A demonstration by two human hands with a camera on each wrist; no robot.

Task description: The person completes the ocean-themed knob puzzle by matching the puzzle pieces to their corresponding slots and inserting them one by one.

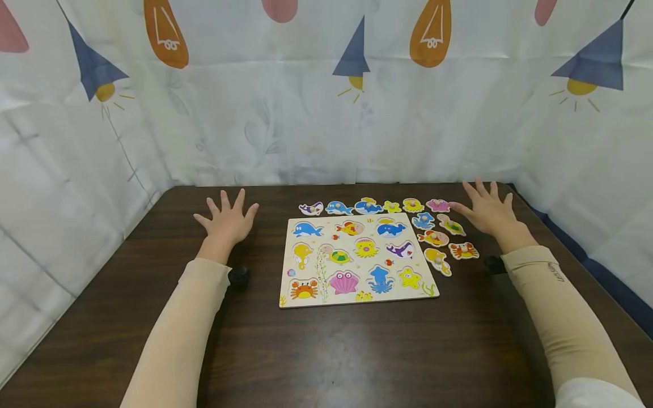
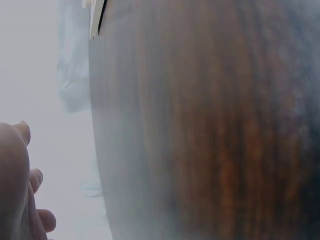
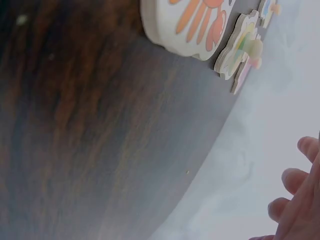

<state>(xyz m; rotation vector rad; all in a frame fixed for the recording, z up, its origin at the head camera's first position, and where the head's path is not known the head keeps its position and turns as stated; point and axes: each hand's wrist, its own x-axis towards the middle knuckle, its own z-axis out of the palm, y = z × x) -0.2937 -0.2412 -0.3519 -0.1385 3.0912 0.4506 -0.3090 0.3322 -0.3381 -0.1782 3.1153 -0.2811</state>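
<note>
Head view: left hand (image 1: 228,222) and right hand (image 1: 488,212) are hovering with fingers spread, holding nothing; puzzle board (image 1: 357,259) is lying between them on the table (image 1: 357,351), loose pieces beside the right hand.
Left wrist: only fingertips (image 2: 22,131) and the board's corner (image 2: 95,17) are showing.
Right wrist: crab piece (image 3: 192,22) is showing close up, fingers (image 3: 295,180) staying clear of it.
</note>
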